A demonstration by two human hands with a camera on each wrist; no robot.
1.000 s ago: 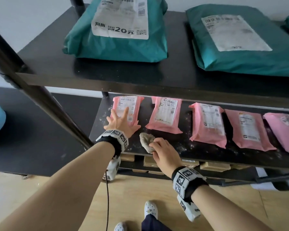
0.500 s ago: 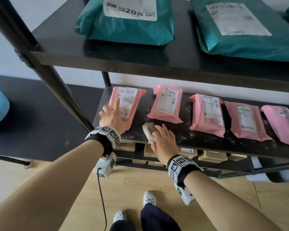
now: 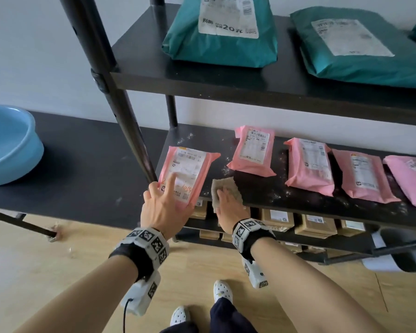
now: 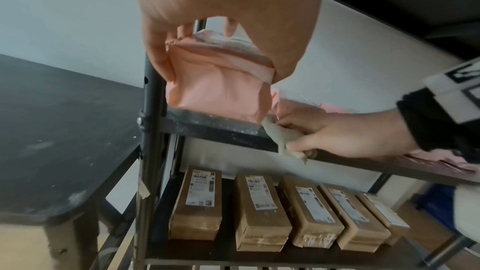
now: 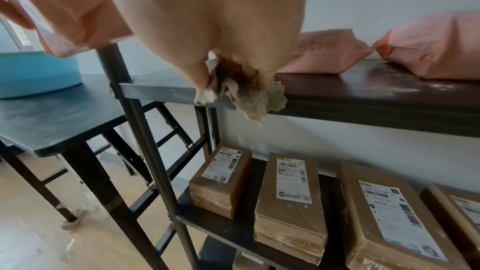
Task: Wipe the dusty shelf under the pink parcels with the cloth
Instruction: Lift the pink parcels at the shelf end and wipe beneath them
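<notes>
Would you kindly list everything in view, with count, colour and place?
Pink parcels: five, pink, middle shelf; the leftmost lifted at its near end.
Cloth: one, beige, front of the middle shelf.
Middle shelf: black, dusty.
Green parcels: two in full and the edge of a third, teal, top shelf.
Brown boxes: at least five, bottom shelf.
Basin: one, blue, on the black side table.
Left hand: grips the leftmost pink parcel.
Right hand: presses on the cloth, thumb curled round its edge.
</notes>
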